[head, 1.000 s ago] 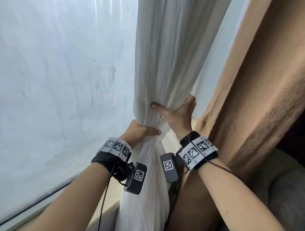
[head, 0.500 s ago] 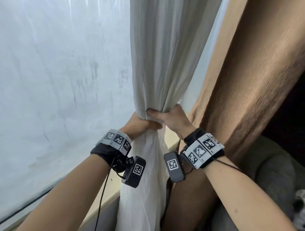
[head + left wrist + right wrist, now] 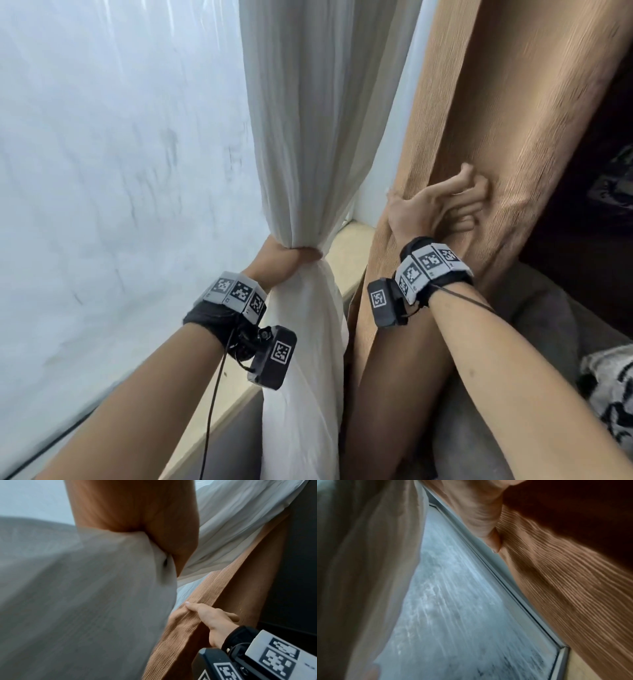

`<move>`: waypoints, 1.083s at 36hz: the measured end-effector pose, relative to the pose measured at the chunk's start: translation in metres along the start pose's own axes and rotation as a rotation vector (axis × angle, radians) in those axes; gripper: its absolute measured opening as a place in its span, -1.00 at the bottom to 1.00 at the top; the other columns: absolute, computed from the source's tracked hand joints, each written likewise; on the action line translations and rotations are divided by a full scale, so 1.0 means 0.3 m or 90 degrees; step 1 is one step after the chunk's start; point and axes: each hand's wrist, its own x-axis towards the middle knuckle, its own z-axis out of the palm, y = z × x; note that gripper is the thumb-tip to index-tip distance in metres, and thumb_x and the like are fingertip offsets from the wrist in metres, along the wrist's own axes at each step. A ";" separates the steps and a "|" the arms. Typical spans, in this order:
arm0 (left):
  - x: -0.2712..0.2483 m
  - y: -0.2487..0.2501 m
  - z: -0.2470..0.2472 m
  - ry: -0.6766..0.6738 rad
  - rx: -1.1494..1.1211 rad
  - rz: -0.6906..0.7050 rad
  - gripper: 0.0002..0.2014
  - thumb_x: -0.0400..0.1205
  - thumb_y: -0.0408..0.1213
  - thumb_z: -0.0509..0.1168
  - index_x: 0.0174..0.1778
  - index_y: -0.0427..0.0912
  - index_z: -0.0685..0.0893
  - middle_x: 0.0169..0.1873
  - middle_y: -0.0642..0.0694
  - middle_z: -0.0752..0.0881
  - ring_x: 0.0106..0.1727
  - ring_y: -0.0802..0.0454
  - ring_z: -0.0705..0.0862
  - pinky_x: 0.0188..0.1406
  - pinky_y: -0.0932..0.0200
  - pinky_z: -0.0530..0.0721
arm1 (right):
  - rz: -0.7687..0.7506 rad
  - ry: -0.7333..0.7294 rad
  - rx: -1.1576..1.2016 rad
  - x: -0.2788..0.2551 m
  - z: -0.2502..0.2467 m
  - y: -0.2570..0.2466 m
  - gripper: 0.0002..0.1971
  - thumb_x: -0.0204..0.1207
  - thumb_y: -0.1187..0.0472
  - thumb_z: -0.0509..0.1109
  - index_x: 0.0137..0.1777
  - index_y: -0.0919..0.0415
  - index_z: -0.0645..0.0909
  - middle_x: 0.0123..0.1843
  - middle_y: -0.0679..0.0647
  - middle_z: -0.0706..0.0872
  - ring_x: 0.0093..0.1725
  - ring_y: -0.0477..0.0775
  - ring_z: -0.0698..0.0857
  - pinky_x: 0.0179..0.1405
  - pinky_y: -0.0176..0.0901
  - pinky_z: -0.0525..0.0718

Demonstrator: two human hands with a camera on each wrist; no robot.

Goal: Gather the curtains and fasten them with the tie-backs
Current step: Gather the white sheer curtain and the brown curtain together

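A white sheer curtain (image 3: 308, 137) hangs in the middle of the head view, bunched into a narrow neck. My left hand (image 3: 289, 255) grips that neck with fingers wrapped round it. In the left wrist view the white curtain (image 3: 77, 595) fills the left side. A brown ribbed curtain (image 3: 513, 120) hangs to the right. My right hand (image 3: 440, 204) holds a fold at its left edge, thumb on the edge, fingers curled into the cloth. The left wrist view shows the right hand (image 3: 211, 615) pinching that brown curtain (image 3: 197, 615). No tie-back is in view.
Frosted window glass (image 3: 120, 171) fills the left. A pale sill (image 3: 352, 240) runs under it, with a dark cable along the lower left. A grey sofa (image 3: 534, 325) and a black-and-white patterned cloth (image 3: 609, 387) lie at the lower right.
My right hand has let go of the white curtain and moved right onto the brown curtain. My left hand has kept its grip on the white bunch.
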 end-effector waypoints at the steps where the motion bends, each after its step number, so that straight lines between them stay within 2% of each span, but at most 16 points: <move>1: -0.001 -0.001 -0.003 -0.001 -0.001 0.001 -0.63 0.48 -0.44 0.54 0.12 -0.07 0.62 -0.09 -0.02 0.74 0.00 -0.05 0.72 0.11 -0.03 0.69 | 0.015 -0.002 -0.006 0.013 0.007 0.002 0.07 0.10 -0.24 0.58 0.51 0.18 0.14 0.51 0.30 0.28 0.41 0.25 0.36 0.24 0.10 0.32; 3: -0.001 -0.005 -0.010 0.000 0.001 0.001 -0.62 0.47 -0.44 0.54 0.14 -0.08 0.62 -0.06 -0.03 0.74 0.03 -0.07 0.72 0.13 -0.04 0.69 | 0.038 -0.015 0.002 0.035 0.020 0.007 -0.15 0.22 -0.15 0.57 0.44 0.18 0.32 0.46 0.22 0.34 0.40 0.27 0.37 0.24 0.15 0.34; 5: 0.002 -0.006 -0.018 0.007 0.002 0.000 -0.61 0.47 -0.44 0.54 0.16 -0.10 0.63 -0.04 -0.05 0.74 0.08 -0.13 0.72 0.15 -0.06 0.70 | 0.047 -0.034 0.032 0.057 0.037 0.019 -0.53 0.42 0.01 0.48 0.26 0.19 0.47 0.38 0.20 0.47 0.42 0.27 0.40 0.28 0.21 0.36; 8: 0.014 -0.008 -0.025 0.018 0.004 -0.011 -0.58 0.46 -0.40 0.56 0.19 -0.09 0.62 0.03 -0.11 0.75 0.14 -0.17 0.72 0.22 -0.13 0.69 | 0.045 -0.066 0.126 0.079 0.054 0.037 -0.85 0.58 0.22 0.34 0.10 0.24 0.60 0.25 0.19 0.63 0.34 0.23 0.54 0.27 0.08 0.42; 15: 0.038 0.001 0.001 0.022 0.011 -0.019 -0.57 0.47 -0.39 0.55 0.24 -0.15 0.63 0.05 -0.15 0.74 0.14 -0.20 0.71 0.23 -0.17 0.69 | 0.145 -0.088 0.308 0.051 0.024 0.024 -0.85 0.59 0.47 0.17 0.09 0.31 0.46 -0.01 0.20 0.67 0.11 0.20 0.69 -0.22 -0.40 0.41; 18: 0.050 0.003 0.016 0.019 0.014 -0.016 -0.58 0.48 -0.40 0.54 0.23 -0.15 0.62 0.07 -0.18 0.74 0.14 -0.21 0.71 0.21 -0.14 0.69 | 0.164 -0.099 0.413 0.028 0.005 0.006 -0.67 0.51 0.60 0.03 0.21 0.37 0.37 0.04 0.09 0.54 0.21 0.14 0.65 -0.19 -0.66 0.48; 19: 0.054 0.004 0.021 0.018 0.015 -0.015 -0.58 0.48 -0.40 0.54 0.23 -0.14 0.62 0.08 -0.18 0.74 0.15 -0.21 0.71 0.22 -0.16 0.69 | 0.160 -0.084 0.429 0.017 -0.008 -0.002 -0.67 0.54 0.58 0.02 0.27 0.43 0.35 0.04 0.09 0.54 0.14 0.14 0.63 -0.19 -0.66 0.47; 21: 0.059 0.003 0.029 0.018 0.012 -0.015 -0.56 0.48 -0.40 0.54 0.26 -0.17 0.62 0.10 -0.19 0.74 0.16 -0.22 0.70 0.25 -0.19 0.68 | 0.142 -0.055 0.437 -0.006 -0.031 -0.005 -0.74 0.67 0.37 0.11 0.31 0.46 0.34 -0.15 -0.09 0.49 -0.12 0.05 0.54 -0.21 -0.41 0.45; 23: 0.064 0.004 0.033 0.020 0.008 -0.016 -0.53 0.47 -0.41 0.54 0.30 -0.21 0.62 0.12 -0.21 0.74 0.17 -0.23 0.70 0.27 -0.21 0.67 | 0.126 -0.091 0.441 -0.025 -0.052 0.004 -0.55 0.67 0.04 0.25 0.34 0.37 0.29 -0.18 -0.13 0.46 -0.23 -0.02 0.49 -0.12 -0.24 0.42; 25: 0.070 0.003 0.033 0.027 0.004 -0.018 -0.53 0.46 -0.41 0.55 0.29 -0.22 0.63 0.12 -0.21 0.74 0.17 -0.23 0.70 0.27 -0.20 0.67 | 0.083 -0.187 0.445 -0.037 -0.074 0.014 -0.31 0.51 -0.15 0.42 0.39 0.27 0.19 0.02 -0.03 0.50 -0.08 0.01 0.54 0.00 -0.23 0.45; 27: 0.071 0.003 0.037 0.027 0.001 -0.018 -0.55 0.43 -0.38 0.57 0.22 -0.17 0.63 0.11 -0.21 0.74 0.17 -0.23 0.70 0.26 -0.21 0.67 | 0.026 -0.268 0.412 -0.043 -0.083 0.027 -0.19 0.39 -0.04 0.56 0.40 0.24 0.11 0.12 0.02 0.50 0.03 0.05 0.57 0.10 -0.19 0.50; 30: 0.070 0.006 0.045 0.020 -0.004 -0.014 -0.60 0.40 -0.37 0.58 0.11 -0.11 0.63 0.08 -0.21 0.75 0.15 -0.23 0.71 0.25 -0.20 0.68 | -0.008 -0.314 0.323 -0.045 -0.091 0.037 -0.26 0.31 0.32 0.36 0.42 0.18 0.03 0.11 0.12 0.57 0.04 0.19 0.63 0.18 -0.05 0.61; 32: 0.066 0.012 0.049 0.011 0.005 -0.015 -0.59 0.41 -0.38 0.58 0.12 -0.13 0.62 0.09 -0.22 0.75 0.16 -0.23 0.71 0.26 -0.21 0.68 | 0.024 -0.358 0.354 -0.042 -0.104 0.045 -0.24 0.30 0.42 0.21 0.46 0.10 -0.05 0.27 0.18 0.50 0.16 0.15 0.60 0.30 -0.05 0.59; 34: 0.059 0.019 0.048 -0.002 0.019 -0.013 -0.45 0.27 -0.25 0.60 0.18 -0.15 0.63 0.11 -0.21 0.75 0.16 -0.21 0.71 0.26 -0.20 0.68 | 0.046 -0.416 0.378 -0.035 -0.119 0.059 -0.15 0.37 0.48 0.14 0.57 0.00 -0.19 0.48 0.20 0.32 0.39 0.05 0.45 0.50 -0.14 0.40; 36: 0.056 0.020 0.040 -0.011 0.025 -0.010 -0.33 0.16 -0.18 0.54 0.24 -0.21 0.65 0.12 -0.23 0.75 0.16 -0.21 0.71 0.26 -0.19 0.69 | 0.064 -0.456 0.363 -0.027 -0.135 0.085 -0.14 0.51 0.51 0.10 0.67 0.11 -0.32 0.67 0.17 0.11 0.56 -0.03 0.23 0.54 -0.31 0.10; 39: 0.055 0.017 0.014 -0.013 0.015 -0.006 -0.27 0.13 -0.21 0.55 0.29 -0.29 0.66 0.14 -0.26 0.76 0.18 -0.24 0.72 0.27 -0.19 0.69 | 0.101 -0.397 0.332 -0.009 -0.146 0.135 -0.32 0.66 0.43 0.11 0.70 0.26 -0.13 0.71 0.16 0.14 0.67 0.07 0.18 0.36 -0.52 0.04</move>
